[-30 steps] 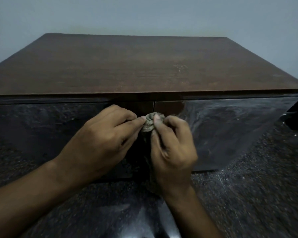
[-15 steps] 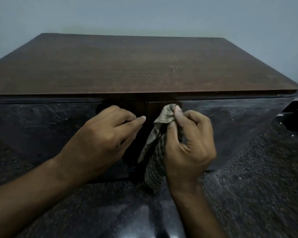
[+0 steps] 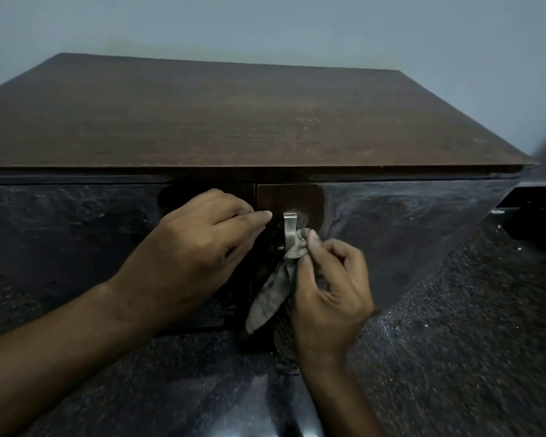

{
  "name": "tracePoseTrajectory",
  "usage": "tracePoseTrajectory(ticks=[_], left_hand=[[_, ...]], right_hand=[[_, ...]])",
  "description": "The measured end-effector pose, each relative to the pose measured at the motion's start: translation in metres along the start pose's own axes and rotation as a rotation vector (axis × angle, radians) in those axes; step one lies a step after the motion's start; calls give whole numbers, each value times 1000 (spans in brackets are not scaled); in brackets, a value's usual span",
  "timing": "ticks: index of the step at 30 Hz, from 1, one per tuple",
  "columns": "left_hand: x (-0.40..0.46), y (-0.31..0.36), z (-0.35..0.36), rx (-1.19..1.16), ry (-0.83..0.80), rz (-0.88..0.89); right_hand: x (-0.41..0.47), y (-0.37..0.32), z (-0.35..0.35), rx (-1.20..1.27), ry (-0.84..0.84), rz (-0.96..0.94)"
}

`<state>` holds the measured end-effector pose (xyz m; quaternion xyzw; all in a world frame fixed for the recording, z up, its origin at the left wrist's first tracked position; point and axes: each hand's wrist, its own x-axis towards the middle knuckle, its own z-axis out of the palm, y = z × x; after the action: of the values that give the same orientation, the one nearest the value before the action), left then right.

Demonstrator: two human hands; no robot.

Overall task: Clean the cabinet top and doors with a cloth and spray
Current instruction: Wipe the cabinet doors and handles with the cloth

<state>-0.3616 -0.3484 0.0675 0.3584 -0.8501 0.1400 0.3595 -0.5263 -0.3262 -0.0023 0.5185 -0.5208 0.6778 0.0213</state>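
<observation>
A dark brown wooden cabinet top [image 3: 234, 121] spans the view, with two glossy dark doors below, the left door [image 3: 60, 231] and the right door [image 3: 407, 222]. A metal handle [image 3: 290, 230] stands upright on the right door near the centre seam. My right hand [image 3: 331, 288] pinches a grey-green cloth [image 3: 273, 298] against the lower part of that handle; the cloth hangs down from it. My left hand [image 3: 196, 247] rests with curled fingers on the left door's inner edge, fingertips close to the handle. No spray bottle is in view.
A pale blue-grey wall [image 3: 265, 26] stands behind the cabinet. The speckled dark floor [image 3: 470, 342] lies below and to the right. A dark object [image 3: 542, 212] sits at the right edge beside the cabinet.
My right hand has slid down the handle with the cloth, uncovering the handle's top. My left hand has stayed on the left door's edge.
</observation>
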Motion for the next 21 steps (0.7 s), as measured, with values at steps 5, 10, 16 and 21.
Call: tracePoseTrajectory(ticks=[5,10,16,21], left_hand=[[0,0,1,-18,13,-11],[1,4,1,-15,17,-13],[2,4,2,7,21,-18],[2,7,3,6,26,-17]], right_hand=[[25,-16,5,63,30,-68],[8,-9,-3,8,-118,-183],[17,-22,1,-41,-116,-200],[24,-15,0,-57,-156,-166]])
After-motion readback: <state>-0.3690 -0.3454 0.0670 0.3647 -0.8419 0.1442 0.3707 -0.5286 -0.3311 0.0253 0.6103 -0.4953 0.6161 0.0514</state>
